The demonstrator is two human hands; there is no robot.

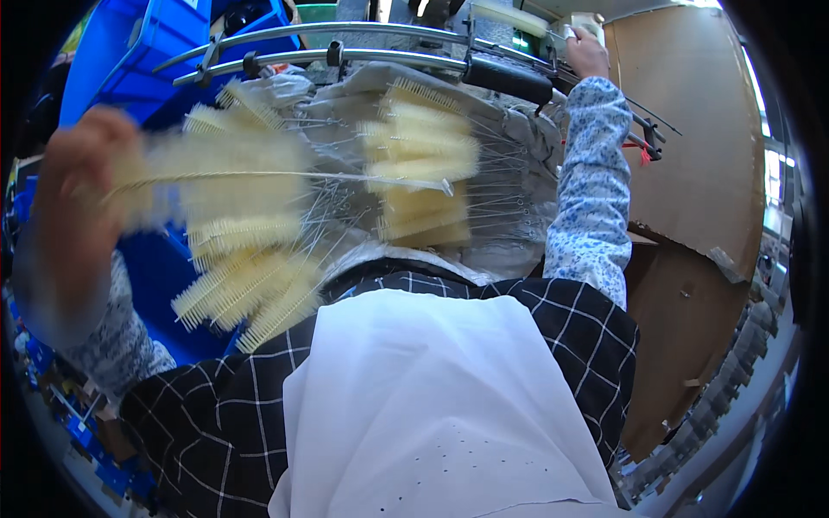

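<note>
My left hand [91, 164], smeared by motion, is at the far left with a cream-bristled wire brush [229, 177] in it. The brush's twisted wire stem points right, across the work surface. At the far right my right hand [589, 53] is closed near the metal rails, its fingers at the wire end of another cream brush [511, 15]. Below, a stack of similar brushes [423, 147] lies in the middle, wire stems to the right. A looser pile of brushes [246, 276] fans out at the left, partly hidden by the moving brush.
Grey plastic sheeting [509, 229] lies under the brushes. Metal rails [371, 59] with a black roller [509, 82] cross the far side. Blue bins [129, 60] stand at the far left. A large cardboard sheet [691, 129] rises at the right.
</note>
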